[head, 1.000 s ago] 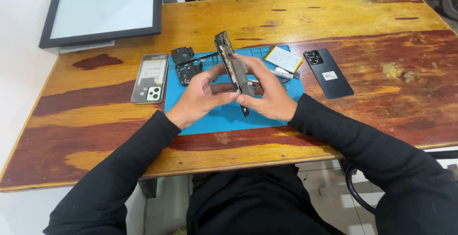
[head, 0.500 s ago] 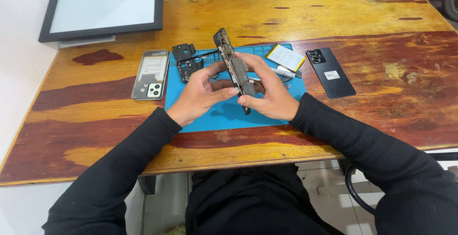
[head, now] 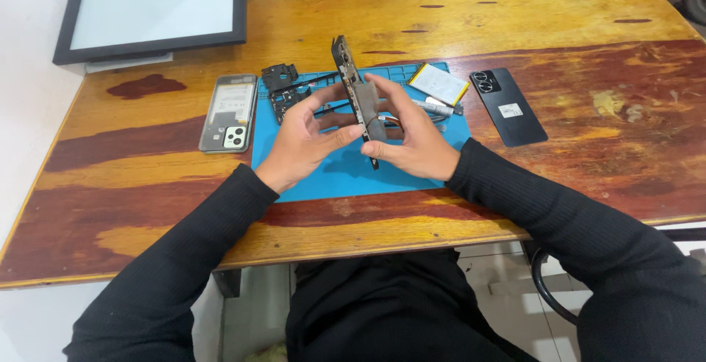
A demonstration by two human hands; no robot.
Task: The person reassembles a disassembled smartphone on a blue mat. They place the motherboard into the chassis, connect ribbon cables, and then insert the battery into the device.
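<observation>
Both hands, left (head: 305,138) and right (head: 415,141), pinch an opened phone (head: 357,97) on edge above the blue mat (head: 346,174); fingers closed on its sides; thin, stiff, likely fragile, best gripped by the frame edges.

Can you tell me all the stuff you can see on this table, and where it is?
opened phone body: 1, dark, held up on edge between both hands above the mat
mat: 1, blue, middle of the table under the hands
phone back cover: 1, pale grey-green, left of the mat
small dark parts: a few, black, top left corner of the mat
flat battery: 1, white with yellow edge, top right of the mat
black phone: 1, black, back side up, right of the mat
framed screen: 1, black frame with pale panel, far left corner
table: 1, orange-brown wood
left hand: 1, gripping the phone body
right hand: 1, gripping the phone body
sleeves: 2, black
</observation>
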